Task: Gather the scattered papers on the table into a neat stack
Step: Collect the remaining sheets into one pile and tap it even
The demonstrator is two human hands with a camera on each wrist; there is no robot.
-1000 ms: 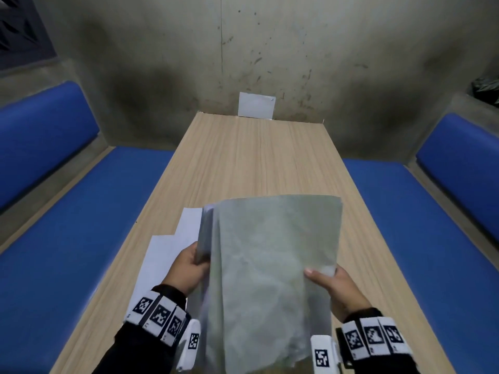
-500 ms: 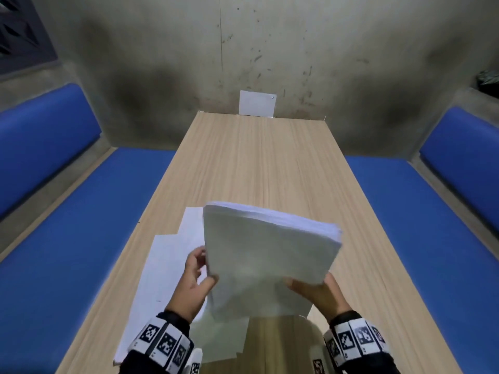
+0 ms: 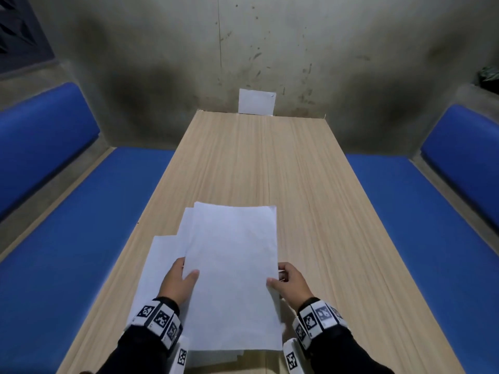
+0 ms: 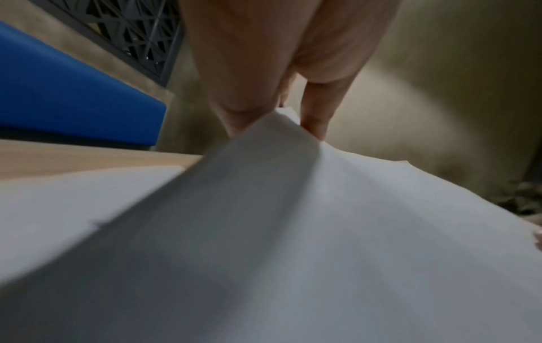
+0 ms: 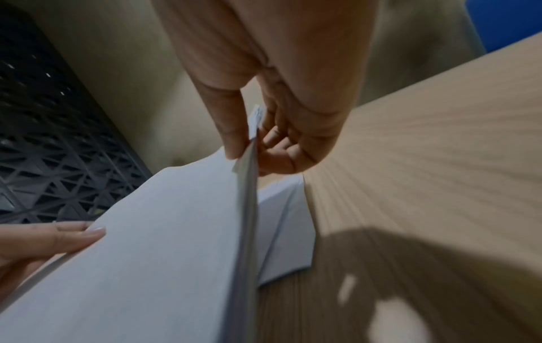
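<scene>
A stack of white papers [image 3: 232,279] lies nearly flat over the near end of the wooden table [image 3: 270,163], held at both long edges. My left hand [image 3: 178,282] grips its left edge, thumb on top. My right hand [image 3: 289,282] pinches the right edge; the right wrist view shows the thumb over and the fingers [image 5: 281,153] under the stack [image 5: 164,243]. In the left wrist view my thumb and fingers [image 4: 315,116] pinch the paper edge [image 4: 281,208]. More loose sheets [image 3: 159,257] lie on the table under and left of the stack.
A small white sheet [image 3: 256,101] leans on the stained wall at the table's far end. Blue padded benches [image 3: 81,225] run along both sides of the table. A dark lattice grille [image 4: 132,39] sits at the upper left.
The stack stood upright a second ago. Both hands have tipped it forward and lowered it, so it now lies almost flat over the loose sheets.
</scene>
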